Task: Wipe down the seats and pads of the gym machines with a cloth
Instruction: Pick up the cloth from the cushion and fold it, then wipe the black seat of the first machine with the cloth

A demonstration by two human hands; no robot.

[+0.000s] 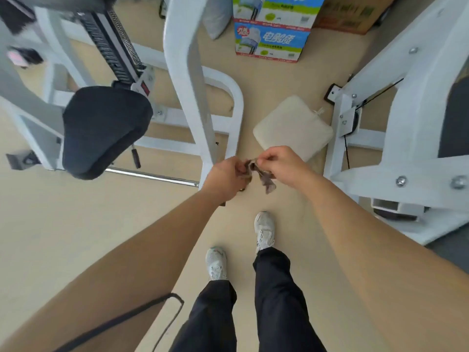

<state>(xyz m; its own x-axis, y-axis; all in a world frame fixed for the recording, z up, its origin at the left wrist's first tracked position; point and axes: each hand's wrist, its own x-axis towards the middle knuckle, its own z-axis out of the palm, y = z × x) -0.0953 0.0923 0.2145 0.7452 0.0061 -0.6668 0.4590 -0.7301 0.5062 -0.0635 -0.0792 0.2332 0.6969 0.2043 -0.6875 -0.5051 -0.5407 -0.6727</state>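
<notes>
A small crumpled grey-brown cloth [264, 177] hangs between both hands in front of me, above the floor. My left hand [227, 177] pinches one end of it and my right hand [281, 165] pinches the other. The black padded seat [101, 130] of a white gym machine [185, 72] lies to the left, well apart from the cloth. A second white machine [396, 138] with a dark pad [454, 123] stands at the right edge.
A cream cushion [294, 128] lies on the tan floor just beyond my hands. Printed cardboard boxes [274, 29] are stacked at the back. My feet in white shoes [264, 229] stand in the aisle between the two machines. A chrome bar [152, 176] runs near the floor.
</notes>
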